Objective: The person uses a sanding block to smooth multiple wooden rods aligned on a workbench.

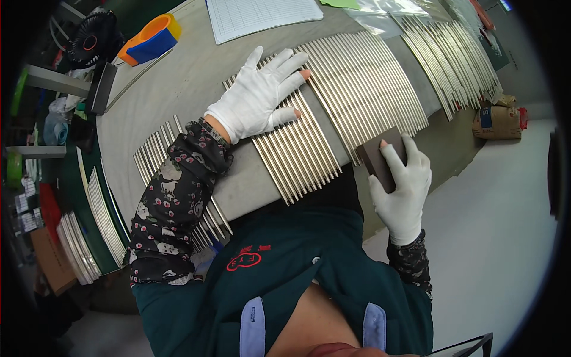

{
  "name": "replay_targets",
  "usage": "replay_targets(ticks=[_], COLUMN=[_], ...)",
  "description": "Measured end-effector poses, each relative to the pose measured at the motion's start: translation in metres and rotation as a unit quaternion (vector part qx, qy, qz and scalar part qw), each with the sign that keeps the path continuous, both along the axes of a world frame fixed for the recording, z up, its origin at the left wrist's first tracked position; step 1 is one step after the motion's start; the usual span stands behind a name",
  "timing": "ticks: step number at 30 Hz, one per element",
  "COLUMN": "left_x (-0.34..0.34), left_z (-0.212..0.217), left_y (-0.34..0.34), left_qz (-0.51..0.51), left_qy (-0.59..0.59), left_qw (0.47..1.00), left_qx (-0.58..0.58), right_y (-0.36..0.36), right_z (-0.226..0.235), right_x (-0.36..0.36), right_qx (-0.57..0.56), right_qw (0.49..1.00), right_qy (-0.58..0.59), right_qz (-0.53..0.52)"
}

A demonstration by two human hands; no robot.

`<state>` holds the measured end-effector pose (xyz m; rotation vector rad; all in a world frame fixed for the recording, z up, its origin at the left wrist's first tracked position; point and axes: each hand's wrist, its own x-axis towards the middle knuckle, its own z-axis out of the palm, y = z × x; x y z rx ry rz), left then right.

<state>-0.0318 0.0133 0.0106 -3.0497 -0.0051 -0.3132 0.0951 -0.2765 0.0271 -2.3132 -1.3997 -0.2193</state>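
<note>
My left hand [256, 98], in a white glove with some fingertips bare, lies flat with fingers spread on a row of shiny metal rods [300, 157]. My right hand [405, 193], gloved the same way, grips a dark brown rectangular block [376, 154]. The block is by the near end of a wider row of metal rods [363, 83], at the table's front edge; whether it touches them I cannot tell. Under and beside my left forearm lies another group of rods [151, 156], partly hidden by the patterned sleeve.
More rods [449, 65] lie at the far right of the grey table [178, 80]. At the back are a printed paper sheet [262, 18] and an orange and blue tape dispenser [151, 38]. A small black fan [90, 40] stands left; a brown bag [498, 123] sits right.
</note>
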Motion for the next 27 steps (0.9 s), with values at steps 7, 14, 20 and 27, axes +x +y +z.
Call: replay_targets(ticks=[7,14,20,27], left_x=[-0.015,-0.011,-0.010,-0.007], left_z=[0.002,0.003,-0.002,0.001], left_y=[-0.002,-0.003,-0.001,0.000], left_qz=[0.011,0.022,0.019,0.016], left_qy=[0.022,0.035,0.059,0.061], left_qw=[0.999,0.999,0.997,0.997], left_qx=[-0.039,-0.032,-0.035,-0.035], right_y=[-0.004,0.000,0.015,0.047], right_z=[-0.004,-0.001,-0.005,0.006], right_x=[-0.010,-0.017,-0.023,-0.015], right_qx=[-0.017,-0.018,-0.044,-0.062], right_qw=[0.999,0.999,0.998,0.996], right_qy=[0.024,0.019,-0.022,-0.032], right_qz=[0.018,0.031,0.041,0.063])
